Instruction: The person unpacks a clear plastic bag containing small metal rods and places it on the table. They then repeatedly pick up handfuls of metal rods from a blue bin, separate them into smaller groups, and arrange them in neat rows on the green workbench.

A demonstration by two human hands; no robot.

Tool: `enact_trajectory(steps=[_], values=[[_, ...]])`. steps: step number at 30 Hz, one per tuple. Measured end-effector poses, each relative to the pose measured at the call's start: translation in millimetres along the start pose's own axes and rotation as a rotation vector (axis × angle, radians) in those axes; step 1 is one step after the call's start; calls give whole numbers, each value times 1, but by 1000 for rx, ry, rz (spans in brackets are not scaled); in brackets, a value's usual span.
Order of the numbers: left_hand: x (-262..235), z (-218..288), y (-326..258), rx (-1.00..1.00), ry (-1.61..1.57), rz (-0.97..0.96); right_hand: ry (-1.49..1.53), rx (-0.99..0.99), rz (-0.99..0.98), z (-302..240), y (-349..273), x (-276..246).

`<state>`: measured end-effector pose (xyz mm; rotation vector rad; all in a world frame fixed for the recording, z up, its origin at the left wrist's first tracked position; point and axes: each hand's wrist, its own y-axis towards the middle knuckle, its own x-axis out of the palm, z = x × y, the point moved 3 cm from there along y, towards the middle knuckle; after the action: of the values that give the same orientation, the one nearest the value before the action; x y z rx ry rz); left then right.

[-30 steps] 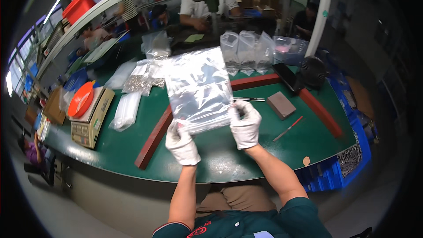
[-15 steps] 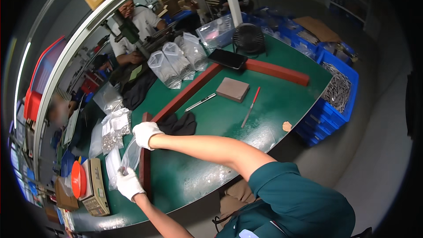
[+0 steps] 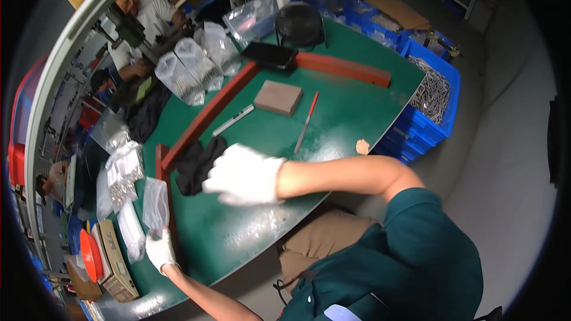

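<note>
In a white glove, my left hand (image 3: 160,252) is closed on the lower end of a clear plastic bag (image 3: 156,201), which stands up from the fingers beside a red wooden bar. My right hand (image 3: 245,175), gloved as well, is smeared by motion over the table, just right of a crumpled black cloth (image 3: 199,169). Its fingers cannot be made out. Left of the held bag lies a stack of flat clear bags (image 3: 130,230). Beyond these are filled clear bags of small metal parts (image 3: 125,169).
Red bars (image 3: 220,100) frame the green table (image 3: 238,235). A brown block (image 3: 278,97), a cutter knife (image 3: 233,120), a red-handled file (image 3: 307,120) and a phone (image 3: 269,54) lie there. A scale (image 3: 116,267) stands left; a blue bin (image 3: 437,98) of metal pins, right. Another person sits across.
My right hand has come away from the plastic bag and moved right, past the black cloth. My left hand still has the bag. The whole view has shifted.
</note>
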<state>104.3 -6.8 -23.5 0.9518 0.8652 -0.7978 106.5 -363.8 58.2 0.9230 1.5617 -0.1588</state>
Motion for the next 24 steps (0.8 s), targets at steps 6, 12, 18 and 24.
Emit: enact_trajectory(steps=[6, 12, 18, 24], values=[[-43, 34, -34, -159, -1, -5, -330, 366, -144, 59, -117, -29], [-49, 67, -72, -135, -152, 122, -525, 417, -213, 94, -134, -14], [-34, 94, -125, -5, -360, 253, -610, 376, -254, 117, -131, -21], [-12, 83, -155, 6, -389, 405, -564, 319, -321, 107, -112, -6]])
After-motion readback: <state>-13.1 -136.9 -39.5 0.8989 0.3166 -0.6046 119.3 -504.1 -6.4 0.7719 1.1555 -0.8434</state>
